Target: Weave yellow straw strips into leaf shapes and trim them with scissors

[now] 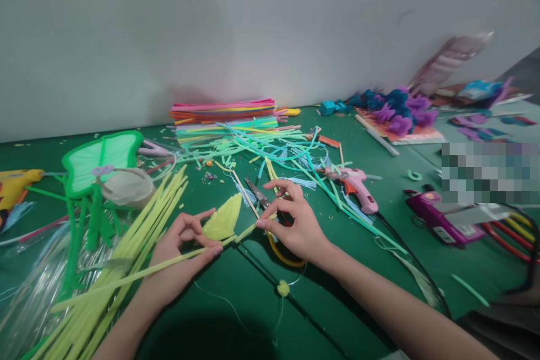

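Observation:
My left hand is closed in a pinch on a long yellow-green pipe cleaner, whose tail runs back past my wrist. A pointed yellow-green leaf shape stands up beside the left fingertips, its base against the pipe cleaner. Thumb and index finger of my right hand pinch a short end of yellow-green pipe cleaner just right of the leaf. Partly hidden under that hand lie scissors with blades pointing away. Below the hands, a dark thin rod carries a small yellow-green ball, with clear thread around it.
At left lie a bundle of yellow-green pipe cleaners, a green fan-shaped piece and a yellow glue gun. Coloured pipe cleaners pile up by the wall. A pink glue gun and a purple device are right.

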Motion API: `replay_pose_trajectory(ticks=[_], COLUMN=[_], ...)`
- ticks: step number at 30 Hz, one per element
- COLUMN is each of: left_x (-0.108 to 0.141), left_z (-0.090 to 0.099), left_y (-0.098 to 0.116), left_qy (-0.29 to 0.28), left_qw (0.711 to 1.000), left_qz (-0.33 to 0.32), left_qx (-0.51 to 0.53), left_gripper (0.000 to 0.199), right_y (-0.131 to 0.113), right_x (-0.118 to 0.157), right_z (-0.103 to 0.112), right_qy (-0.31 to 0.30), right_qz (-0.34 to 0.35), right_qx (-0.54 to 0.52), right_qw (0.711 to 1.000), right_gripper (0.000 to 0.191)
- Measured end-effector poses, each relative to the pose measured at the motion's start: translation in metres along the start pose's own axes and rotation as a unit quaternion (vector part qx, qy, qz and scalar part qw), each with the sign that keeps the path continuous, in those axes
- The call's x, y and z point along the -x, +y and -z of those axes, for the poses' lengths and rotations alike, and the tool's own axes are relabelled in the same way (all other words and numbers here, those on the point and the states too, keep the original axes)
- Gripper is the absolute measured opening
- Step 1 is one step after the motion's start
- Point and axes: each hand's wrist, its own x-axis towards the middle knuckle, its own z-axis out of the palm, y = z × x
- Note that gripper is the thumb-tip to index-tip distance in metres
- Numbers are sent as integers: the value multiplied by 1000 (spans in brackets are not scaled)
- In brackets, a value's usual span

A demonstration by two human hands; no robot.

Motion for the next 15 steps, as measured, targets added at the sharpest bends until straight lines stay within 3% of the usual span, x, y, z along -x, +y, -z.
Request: replay_pose_trajectory(ticks=[3, 8, 11, 15], left_x=[1, 2, 1, 3], left_z=[-1, -3, -3, -5], left_y=[1, -1, -3, -6], left_qy=[-9, -52, -68, -50], left_qw=[1000, 998, 995, 971], left_qz=[8, -15, -63, -154], left_qx=[22, 22, -47, -175], left_gripper=[33, 22, 15, 13], right_y=[-2, -11, -14, -13], right_x=[-1, 0, 1, 4], right_z=[2, 8, 8, 0], right_qy=[-20, -124, -146, -159], right_qz=[9, 74, 133, 192], right_qx=[7, 82, 130, 169], right_qw=[1000, 986, 972, 954], right_gripper=[9, 7, 6, 14])
